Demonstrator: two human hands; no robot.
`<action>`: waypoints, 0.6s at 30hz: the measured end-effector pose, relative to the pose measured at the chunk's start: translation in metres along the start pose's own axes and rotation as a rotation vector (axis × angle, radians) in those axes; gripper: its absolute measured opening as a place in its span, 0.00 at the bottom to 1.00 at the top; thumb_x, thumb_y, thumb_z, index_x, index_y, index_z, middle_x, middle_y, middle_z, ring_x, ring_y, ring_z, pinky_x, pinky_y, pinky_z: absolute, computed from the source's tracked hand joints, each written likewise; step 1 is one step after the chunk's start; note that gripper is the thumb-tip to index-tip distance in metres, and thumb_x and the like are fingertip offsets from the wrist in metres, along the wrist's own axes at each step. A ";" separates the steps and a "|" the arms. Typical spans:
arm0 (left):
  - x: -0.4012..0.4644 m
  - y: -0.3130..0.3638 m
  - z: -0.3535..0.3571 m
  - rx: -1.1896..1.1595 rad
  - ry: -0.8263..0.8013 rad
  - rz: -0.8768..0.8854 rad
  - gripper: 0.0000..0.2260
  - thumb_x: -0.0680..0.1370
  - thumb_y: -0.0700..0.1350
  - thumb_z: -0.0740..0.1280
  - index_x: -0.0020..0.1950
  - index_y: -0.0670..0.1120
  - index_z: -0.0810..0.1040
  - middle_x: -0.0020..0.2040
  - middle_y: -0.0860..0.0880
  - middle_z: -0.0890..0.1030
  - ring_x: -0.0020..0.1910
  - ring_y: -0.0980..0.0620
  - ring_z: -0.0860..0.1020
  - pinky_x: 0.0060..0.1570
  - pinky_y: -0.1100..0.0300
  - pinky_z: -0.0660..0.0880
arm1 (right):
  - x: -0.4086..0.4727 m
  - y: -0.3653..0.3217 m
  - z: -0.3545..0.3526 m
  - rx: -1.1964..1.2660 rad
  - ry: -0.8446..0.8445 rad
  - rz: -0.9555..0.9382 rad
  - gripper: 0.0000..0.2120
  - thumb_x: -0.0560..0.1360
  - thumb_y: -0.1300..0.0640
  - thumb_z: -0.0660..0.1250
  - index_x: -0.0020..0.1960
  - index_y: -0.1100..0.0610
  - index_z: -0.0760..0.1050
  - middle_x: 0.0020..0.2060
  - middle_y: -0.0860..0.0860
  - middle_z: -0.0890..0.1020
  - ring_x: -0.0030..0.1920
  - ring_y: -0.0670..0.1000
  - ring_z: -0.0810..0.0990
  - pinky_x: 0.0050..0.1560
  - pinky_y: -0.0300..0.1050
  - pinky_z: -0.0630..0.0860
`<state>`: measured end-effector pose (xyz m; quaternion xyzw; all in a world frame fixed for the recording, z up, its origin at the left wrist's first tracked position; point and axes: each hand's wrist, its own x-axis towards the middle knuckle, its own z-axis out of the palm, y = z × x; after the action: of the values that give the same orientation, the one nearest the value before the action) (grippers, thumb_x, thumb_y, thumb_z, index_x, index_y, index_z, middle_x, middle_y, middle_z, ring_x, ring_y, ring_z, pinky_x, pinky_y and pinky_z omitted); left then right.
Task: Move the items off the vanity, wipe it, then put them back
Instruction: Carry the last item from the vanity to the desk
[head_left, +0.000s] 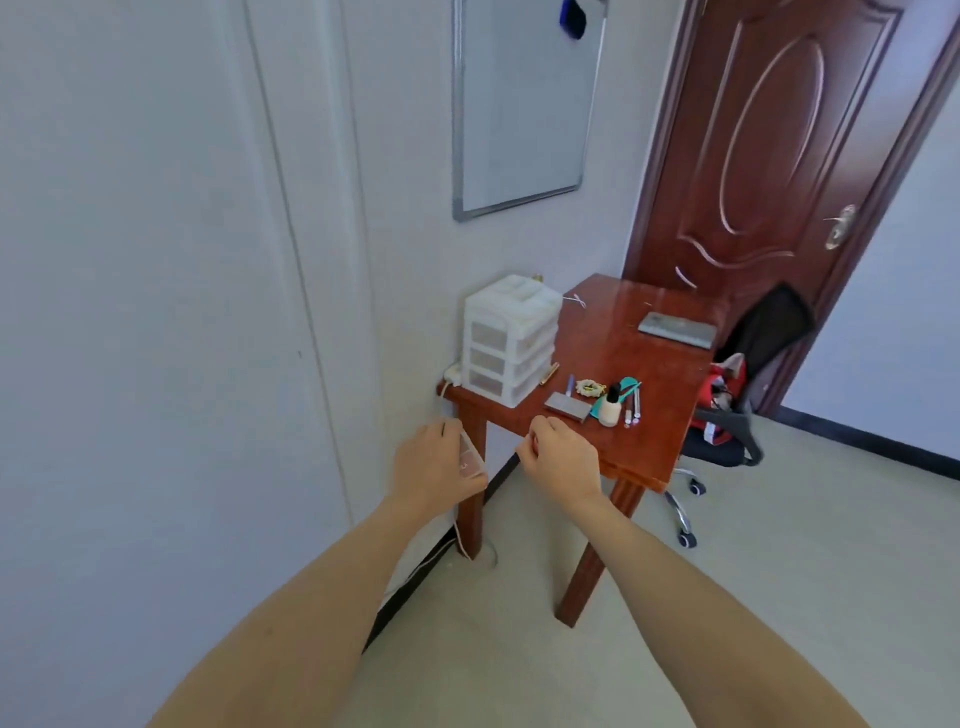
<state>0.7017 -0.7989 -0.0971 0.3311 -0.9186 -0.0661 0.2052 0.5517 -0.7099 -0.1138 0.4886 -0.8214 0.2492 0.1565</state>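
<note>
A red-brown wooden vanity table (618, 343) stands against the wall. On it are a white plastic drawer unit (506, 340), a small grey case (567, 406), a white bottle with a black cap (611, 408), a teal item (626, 387), a scrunchie (591, 387), pens (634, 408), a gold tube (548, 373) and a dark flat case (678, 328). My left hand (434, 462) grips a small clear pinkish packet (470, 457) just before the table's near corner. My right hand (558, 457) hovers over the near edge with curled fingers; whether it holds something is hidden.
A mirror (522, 104) hangs above the table. A brown door (769, 156) is behind it. A black office chair (737, 410) with a red bag (727, 387) stands at the right. A white power strip (451, 375) and cable run down the table's left leg.
</note>
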 end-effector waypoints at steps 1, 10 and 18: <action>0.016 0.007 0.009 -0.016 -0.011 0.026 0.23 0.69 0.57 0.68 0.57 0.46 0.69 0.52 0.49 0.73 0.51 0.51 0.72 0.43 0.62 0.66 | 0.007 0.014 -0.001 -0.025 0.000 0.026 0.09 0.75 0.57 0.61 0.37 0.57 0.69 0.32 0.50 0.73 0.31 0.49 0.71 0.25 0.35 0.55; 0.158 0.049 0.089 -0.033 -0.099 0.305 0.22 0.69 0.59 0.66 0.56 0.47 0.69 0.50 0.51 0.74 0.49 0.53 0.74 0.41 0.64 0.67 | 0.082 0.124 0.033 -0.134 -0.008 0.279 0.08 0.76 0.56 0.60 0.44 0.59 0.73 0.39 0.53 0.78 0.38 0.53 0.77 0.31 0.42 0.65; 0.244 0.073 0.165 -0.019 -0.296 0.402 0.27 0.70 0.62 0.67 0.61 0.49 0.64 0.55 0.51 0.75 0.51 0.54 0.73 0.45 0.66 0.70 | 0.109 0.201 0.080 -0.149 -0.091 0.468 0.08 0.79 0.52 0.57 0.48 0.55 0.72 0.41 0.49 0.75 0.38 0.45 0.72 0.34 0.33 0.65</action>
<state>0.4196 -0.9000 -0.1466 0.1264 -0.9854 -0.0805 0.0807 0.3217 -0.7534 -0.1765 0.2829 -0.9345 0.1950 0.0932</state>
